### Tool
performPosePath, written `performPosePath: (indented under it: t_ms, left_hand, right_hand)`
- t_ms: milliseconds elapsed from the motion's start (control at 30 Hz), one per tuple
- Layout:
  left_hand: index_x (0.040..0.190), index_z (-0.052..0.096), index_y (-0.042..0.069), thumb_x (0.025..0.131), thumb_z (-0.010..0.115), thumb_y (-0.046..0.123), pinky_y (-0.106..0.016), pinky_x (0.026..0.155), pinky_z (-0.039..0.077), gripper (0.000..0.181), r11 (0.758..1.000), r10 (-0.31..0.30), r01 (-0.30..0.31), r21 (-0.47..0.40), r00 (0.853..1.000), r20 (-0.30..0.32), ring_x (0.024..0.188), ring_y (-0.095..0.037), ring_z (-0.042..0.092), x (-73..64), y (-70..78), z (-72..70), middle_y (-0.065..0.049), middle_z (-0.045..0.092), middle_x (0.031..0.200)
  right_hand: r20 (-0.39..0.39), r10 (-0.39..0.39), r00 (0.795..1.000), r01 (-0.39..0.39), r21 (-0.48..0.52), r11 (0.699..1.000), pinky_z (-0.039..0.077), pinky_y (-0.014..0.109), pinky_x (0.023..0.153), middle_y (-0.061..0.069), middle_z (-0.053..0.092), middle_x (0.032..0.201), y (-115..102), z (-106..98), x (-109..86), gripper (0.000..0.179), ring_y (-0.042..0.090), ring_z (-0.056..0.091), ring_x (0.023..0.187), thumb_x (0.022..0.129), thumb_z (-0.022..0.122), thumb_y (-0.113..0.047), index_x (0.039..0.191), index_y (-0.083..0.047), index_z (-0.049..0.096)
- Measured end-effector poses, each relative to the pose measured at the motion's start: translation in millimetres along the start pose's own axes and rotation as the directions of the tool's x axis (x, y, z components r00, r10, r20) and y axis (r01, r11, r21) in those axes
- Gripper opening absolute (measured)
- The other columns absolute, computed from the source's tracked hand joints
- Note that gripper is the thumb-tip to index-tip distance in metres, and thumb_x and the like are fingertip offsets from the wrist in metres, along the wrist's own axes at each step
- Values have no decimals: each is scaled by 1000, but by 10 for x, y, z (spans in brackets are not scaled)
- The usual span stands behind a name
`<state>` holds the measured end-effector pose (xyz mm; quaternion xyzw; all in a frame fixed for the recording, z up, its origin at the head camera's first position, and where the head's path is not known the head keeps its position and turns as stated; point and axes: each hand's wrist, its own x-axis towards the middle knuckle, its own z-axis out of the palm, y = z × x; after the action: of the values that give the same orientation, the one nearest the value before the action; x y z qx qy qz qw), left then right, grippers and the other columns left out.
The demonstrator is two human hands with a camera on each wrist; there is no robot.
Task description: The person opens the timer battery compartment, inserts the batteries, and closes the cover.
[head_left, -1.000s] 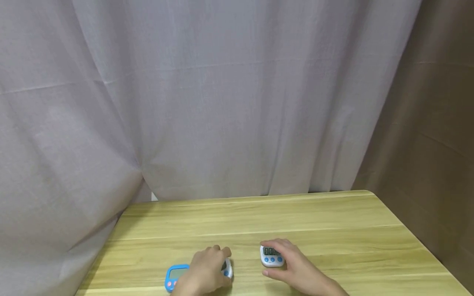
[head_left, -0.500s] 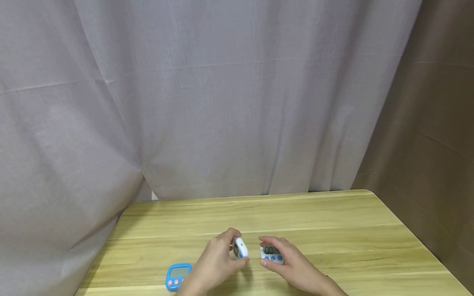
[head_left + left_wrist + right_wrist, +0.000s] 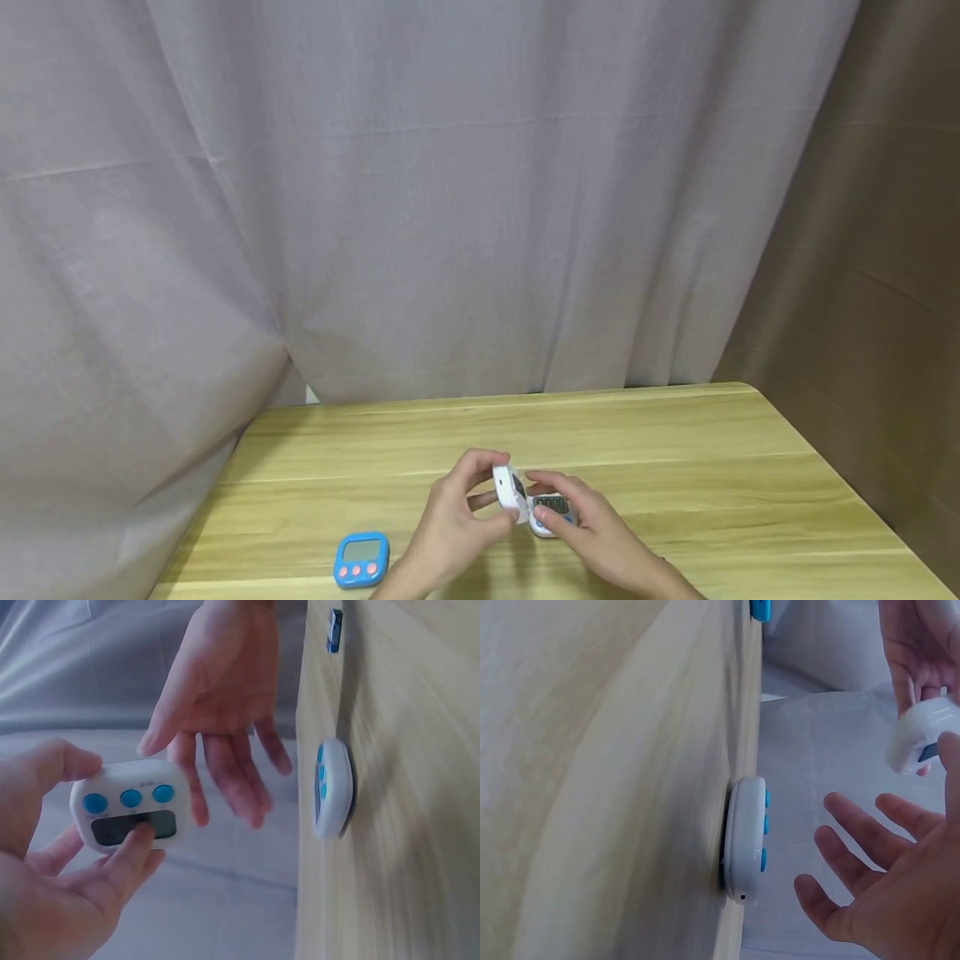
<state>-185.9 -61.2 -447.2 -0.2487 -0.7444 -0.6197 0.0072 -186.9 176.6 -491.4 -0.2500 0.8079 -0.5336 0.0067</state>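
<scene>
My left hand [image 3: 459,521] holds a white digital timer [image 3: 135,806] with three blue buttons and a dark screen, tilted up off the table. Thumb and fingers pinch its edges, and one fingertip lies over the screen in the left wrist view. My right hand [image 3: 592,529] is close beside it, fingers spread and palm bare in the left wrist view, its thumb near the held timer. Below the right hand, a second white timer [image 3: 746,840] with blue buttons lies face up on the table, partly covered by that hand in the head view.
A blue timer [image 3: 362,560] with pink buttons lies face up on the wooden table [image 3: 420,433], left of the hands. Grey curtains [image 3: 450,208] hang behind the table, and a brown one [image 3: 862,333] on the right. A small dark object [image 3: 334,630] sits farther along the table.
My left hand has picked up its white timer from beside the blue one, carried it right and turned it. My right hand has stayed near the second white timer, its thumb shifting over it.
</scene>
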Motion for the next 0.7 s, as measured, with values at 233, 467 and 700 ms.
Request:
performPosePath:
  t_ms: [233,467,700]
  left_hand:
    - [131,60,8,82,76,-11,-31,105,60,54,985,2,-6,-170,1000,-25,138,-36,58,9,15,70,-13,59,148]
    - [136,59,9,83,76,-11,-32,105,59,60,975,-16,11,-223,1000,-22,142,-37,55,6,11,134,-14,57,148]
    - [139,59,6,81,74,-14,-32,103,60,63,961,-75,64,-268,997,-30,140,-38,56,11,-6,191,-17,57,149]
  right_hand:
    - [-47,-75,996,73,-46,996,60,29,93,2,68,134,-48,3,-4,38,15,64,118,110,58,-20,148,-23,57]
    - [-77,-44,996,38,-78,996,54,34,100,-8,72,126,-89,5,-3,33,11,64,116,110,58,-22,143,-26,58]
    - [-158,52,986,-60,-45,997,43,57,110,-15,76,111,-147,11,11,31,10,64,116,106,67,-25,135,-20,60]
